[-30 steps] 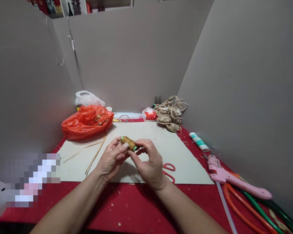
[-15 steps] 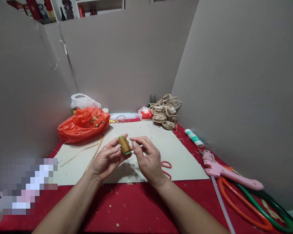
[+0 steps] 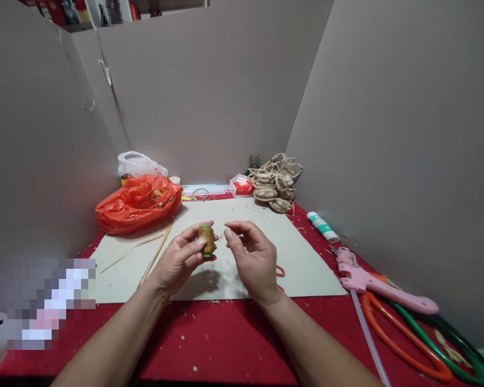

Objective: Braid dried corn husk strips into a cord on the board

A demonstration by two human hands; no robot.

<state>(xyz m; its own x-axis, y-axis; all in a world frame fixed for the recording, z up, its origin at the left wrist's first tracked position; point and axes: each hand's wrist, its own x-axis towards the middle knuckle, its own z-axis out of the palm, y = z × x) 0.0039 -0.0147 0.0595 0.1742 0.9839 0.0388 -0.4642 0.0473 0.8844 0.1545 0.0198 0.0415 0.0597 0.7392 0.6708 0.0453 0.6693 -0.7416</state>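
Observation:
My left hand (image 3: pixel 181 258) is closed around a spool of thread (image 3: pixel 207 242), golden-brown with green ends, held nearly upright above the white board (image 3: pixel 306 274). My right hand (image 3: pixel 254 258) is just to the right of the spool, apart from it. Its thumb and forefinger come together in a pinch; whatever lies between them is too small to make out. Beneath that hand, partly hidden, red scissor handles (image 3: pixel 280 271) rest on the board.
Left are an orange plastic bag (image 3: pixel 133 207) and dry straw strips (image 3: pixel 157 255). Behind stand a red-and-white box (image 3: pixel 242 186) and a heap of braided cord pieces (image 3: pixel 276 185). A pink glue gun (image 3: pixel 387 290), large-handled scissors (image 3: pixel 407 338) and a white-green roll (image 3: pixel 323 227) lie right.
My right hand has moved right, away from the spool. The spool has turned more upright in my left hand. The view has shifted slightly.

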